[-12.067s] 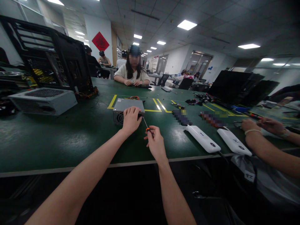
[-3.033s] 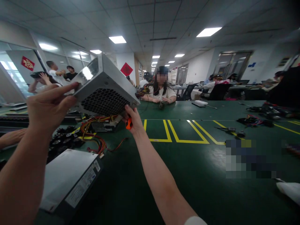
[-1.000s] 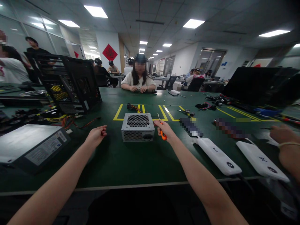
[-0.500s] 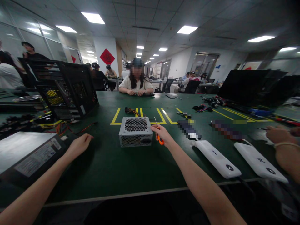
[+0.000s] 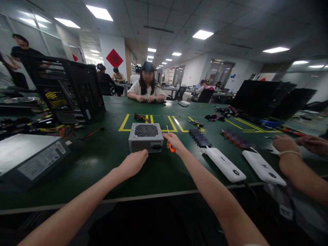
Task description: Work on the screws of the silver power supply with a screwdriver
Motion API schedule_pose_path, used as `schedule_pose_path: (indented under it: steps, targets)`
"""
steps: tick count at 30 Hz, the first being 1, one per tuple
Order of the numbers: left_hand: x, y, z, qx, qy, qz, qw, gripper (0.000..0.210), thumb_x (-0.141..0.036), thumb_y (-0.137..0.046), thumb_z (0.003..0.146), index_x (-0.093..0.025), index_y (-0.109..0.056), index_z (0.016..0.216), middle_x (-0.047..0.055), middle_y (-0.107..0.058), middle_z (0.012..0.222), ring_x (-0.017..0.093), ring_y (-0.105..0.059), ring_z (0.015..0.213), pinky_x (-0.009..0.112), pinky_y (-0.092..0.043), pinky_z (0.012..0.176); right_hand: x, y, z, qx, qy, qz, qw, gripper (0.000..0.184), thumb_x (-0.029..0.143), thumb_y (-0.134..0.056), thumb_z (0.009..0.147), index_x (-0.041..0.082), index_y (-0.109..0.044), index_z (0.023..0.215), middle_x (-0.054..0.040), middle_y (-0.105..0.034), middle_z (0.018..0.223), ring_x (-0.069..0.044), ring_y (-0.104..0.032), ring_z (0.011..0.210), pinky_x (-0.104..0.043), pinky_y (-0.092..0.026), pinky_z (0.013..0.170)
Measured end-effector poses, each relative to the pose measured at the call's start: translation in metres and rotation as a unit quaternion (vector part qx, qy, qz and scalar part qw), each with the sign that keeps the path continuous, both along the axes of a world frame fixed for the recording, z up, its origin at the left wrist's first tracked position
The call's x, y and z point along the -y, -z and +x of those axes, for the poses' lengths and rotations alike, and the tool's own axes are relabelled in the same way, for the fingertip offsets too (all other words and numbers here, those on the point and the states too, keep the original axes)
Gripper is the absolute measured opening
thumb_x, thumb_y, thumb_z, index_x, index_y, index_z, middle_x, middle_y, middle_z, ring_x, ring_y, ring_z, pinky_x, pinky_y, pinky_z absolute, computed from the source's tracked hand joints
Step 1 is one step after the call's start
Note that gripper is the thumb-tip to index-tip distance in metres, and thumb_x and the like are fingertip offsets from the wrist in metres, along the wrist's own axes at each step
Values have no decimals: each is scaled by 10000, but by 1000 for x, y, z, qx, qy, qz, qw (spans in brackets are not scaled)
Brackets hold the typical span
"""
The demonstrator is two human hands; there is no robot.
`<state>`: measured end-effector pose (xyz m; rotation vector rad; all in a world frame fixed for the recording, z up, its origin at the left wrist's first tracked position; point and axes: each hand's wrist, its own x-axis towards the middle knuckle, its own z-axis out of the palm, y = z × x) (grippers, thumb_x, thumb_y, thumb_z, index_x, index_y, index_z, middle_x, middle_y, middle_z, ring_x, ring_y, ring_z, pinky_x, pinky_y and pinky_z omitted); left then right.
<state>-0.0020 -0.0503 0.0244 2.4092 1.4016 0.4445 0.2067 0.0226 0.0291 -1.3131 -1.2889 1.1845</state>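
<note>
A grey metal computer power supply point(image 5: 146, 136) sits on the green table, with its honeycomb vent facing up and its socket side toward me. My left hand point(image 5: 134, 163) is at the lower front of its case, fingers curled together. From this view I cannot make out what, if anything, is in those fingers. My right hand point(image 5: 175, 142) is closed around a screwdriver with an orange handle point(image 5: 172, 148), its thin shaft pointing up. The fingertips of that hand are at the right side of the power supply. Cables point(image 5: 140, 117) come out behind the case.
A second power supply point(image 5: 33, 157) and an open black computer case point(image 5: 69, 90) stand left. White power banks point(image 5: 225, 164) and phones lie right, near a co-worker's hands point(image 5: 287, 145). Another person sits across the table. Dark monitors point(image 5: 261, 99) stand back right.
My left hand has moved right, from beside the second power supply to the front of the middle one. My right hand still holds the screwdriver beside it. The view has shifted slightly.
</note>
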Motion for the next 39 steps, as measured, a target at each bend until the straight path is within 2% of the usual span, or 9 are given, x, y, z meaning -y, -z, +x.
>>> schedule_pose_path:
  steps: [6, 13, 18, 22, 26, 28, 31, 36, 39]
  targets:
    - [-10, 21, 32, -109, 101, 133, 980, 272, -166, -261, 899, -146, -513, 1000, 129, -559, 992, 218, -565, 849, 336, -431, 704, 25, 3, 5, 11, 9, 20, 1000, 134, 268, -578, 782, 184, -519, 868, 24, -606, 713, -29, -432, 364, -160, -366, 328]
    - [-14, 30, 36, -150, 85, 219, 960, 250, -185, -289, 910, -163, -517, 1012, 95, -521, 1024, 199, -508, 911, 316, -450, 752, 44, 23, 3, 24, 55, 33, 998, 150, 257, -570, 766, 193, -492, 877, 20, -624, 737, -22, -395, 338, -157, -332, 308]
    - [-13, 30, 34, -91, 87, 212, 969, 228, -237, -351, 901, -170, -558, 966, 83, -543, 981, 199, -502, 913, 337, -436, 805, 47, 29, -3, 28, 64, 28, 997, 221, 268, -602, 725, 202, -487, 902, 33, -612, 705, -35, -409, 349, -164, -331, 312]
    - [-15, 26, 26, 46, 73, 196, 977, 238, -292, -397, 882, -173, -582, 974, 70, -580, 963, 200, -520, 920, 361, -422, 854, 50, 29, -3, 4, 74, 14, 997, 342, 231, -601, 698, 208, -433, 995, 50, -587, 682, -46, -409, 353, -178, -338, 326]
    - [-23, 23, 11, 233, 3, 101, 967, 233, -251, -384, 855, -171, -587, 936, 48, -623, 930, 165, -584, 871, 320, -458, 815, 50, 30, 5, -37, 88, 6, 995, 346, 136, -495, 698, 210, -390, 1020, 46, -577, 709, -47, -420, 387, -181, -358, 363]
    - [-28, 23, 6, 280, 3, 36, 959, 233, -236, -387, 835, -166, -596, 911, 38, -644, 915, 155, -607, 864, 311, -470, 822, 50, 30, 8, -57, 85, 5, 995, 308, 120, -438, 708, 211, -399, 1000, 37, -579, 730, -46, -423, 403, -180, -363, 375]
    - [-33, 25, 5, 283, 21, -8, 959, 258, -237, -401, 819, -170, -620, 938, 34, -665, 951, 157, -619, 908, 319, -468, 865, 56, 25, 8, -78, 68, 6, 995, 283, 139, -422, 730, 218, -427, 1002, 37, -577, 720, -48, -434, 420, -178, -369, 392]
    - [-33, 26, 7, 260, 21, 5, 965, 317, -234, -380, 827, -176, -634, 1006, 30, -671, 1024, 156, -611, 977, 323, -446, 931, 74, 18, 8, -82, 30, 6, 996, 391, 303, -463, 809, 296, -371, 1188, 54, -566, 668, -76, -504, 452, -198, -419, 431]
    - [-33, 25, 7, 257, 13, 8, 966, 335, -227, -382, 821, -167, -629, 1038, 33, -666, 1059, 155, -602, 1008, 320, -428, 962, 83, 19, 10, -57, 0, 7, 998, 389, 353, -447, 830, 280, -352, 1200, 60, -561, 643, -60, -444, 393, -179, -363, 385]
